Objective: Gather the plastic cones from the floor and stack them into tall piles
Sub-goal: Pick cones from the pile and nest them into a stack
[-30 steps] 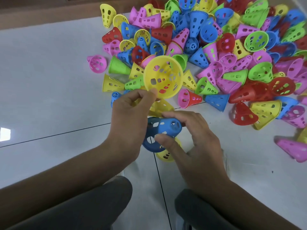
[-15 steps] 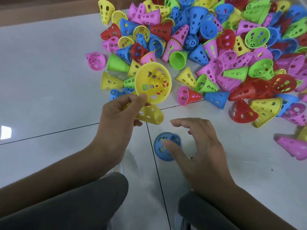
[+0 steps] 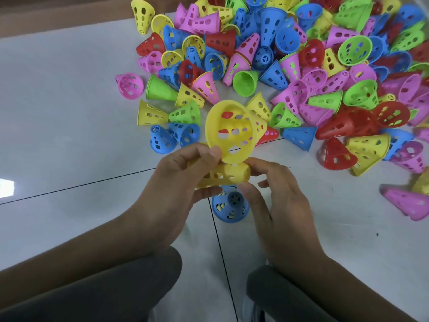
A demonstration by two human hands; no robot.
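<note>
My left hand [image 3: 171,180] pinches the rim of a yellow perforated cone [image 3: 232,133], its open mouth tilted toward me. Under it lies a second yellow cone [image 3: 222,176] on its side, held between my left fingers and the thumb and fingertips of my right hand [image 3: 276,198]. A blue cone [image 3: 231,205] stands upright on the floor just below both hands, narrow end up. A big heap of loose cones [image 3: 301,54] in pink, blue, green, red and yellow covers the floor beyond.
White tiled floor [image 3: 69,112] with dark grout lines lies bare to the left. My knees in dark trousers [image 3: 104,293] fill the bottom. A lone pink cone [image 3: 408,203] lies at the right edge. A brown skirting runs along the top left.
The blue cone left my right hand and now stands on the floor. My right hand rose to the lower yellow cone. My left hand shifted right with the yellow cones.
</note>
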